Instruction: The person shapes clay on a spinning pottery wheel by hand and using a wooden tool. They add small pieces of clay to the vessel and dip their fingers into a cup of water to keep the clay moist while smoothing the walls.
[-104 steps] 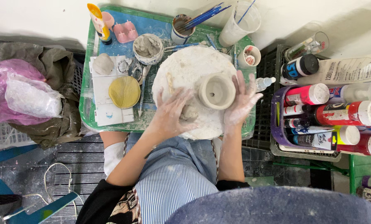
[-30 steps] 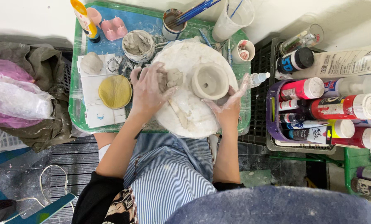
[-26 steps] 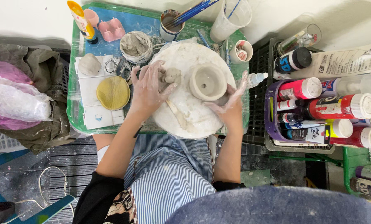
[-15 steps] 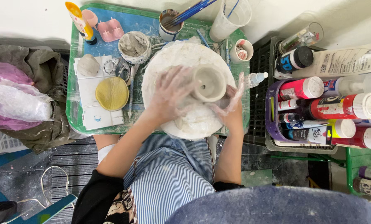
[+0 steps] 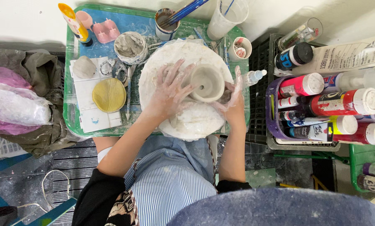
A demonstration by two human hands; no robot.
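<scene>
A small grey clay pot (image 5: 207, 82) stands open-mouthed on a white round board (image 5: 187, 123) in a green tray (image 5: 70, 125). My left hand (image 5: 168, 90), smeared with clay, lies on the board with its spread fingers pressed to the pot's left side. On the other side my right hand (image 5: 233, 100) cups the pot's right wall. Both hands enclose the pot between them.
To the left of the board lie a yellow clay disc (image 5: 108, 95), a grey clay lump (image 5: 84, 67), a tub of wet clay (image 5: 130, 46) and a thin tool (image 5: 129, 94). Behind are a cup of brushes (image 5: 166, 19) and plastic cups. Paint bottles (image 5: 334, 102) fill a basket at right.
My left hand has left the clay lump on the board's left part and come against the pot's left side. My right hand has risen from the board's edge to the pot's right wall.
</scene>
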